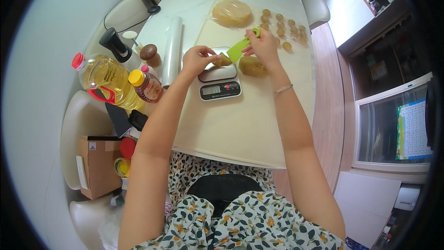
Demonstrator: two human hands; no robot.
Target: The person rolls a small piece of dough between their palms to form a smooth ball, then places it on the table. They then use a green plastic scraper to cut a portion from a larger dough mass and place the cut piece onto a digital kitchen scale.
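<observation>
A small lump of yellow-brown paste (224, 59) lies over the steel pan of a digital kitchen scale (220, 74). My left hand (199, 60) has thumb and fingertips closed on the lump's left side. In my right hand (263, 47) is a bright green plastic scraper (237, 51), its blade slanting down to the lump's right edge. Just right of the scale, below my right hand, rests a larger block of the same paste (252, 67), partly hidden by that hand. The scale's lit display faces me.
A cream mat (229, 125) covers much of the table. Beyond the scale are a wrapped round of dough (232, 13) and several small paste balls (280, 25). A roll of plastic film (172, 52), an oil bottle (111, 78) and a yellow-capped bottle (147, 86) stand or lie on the left.
</observation>
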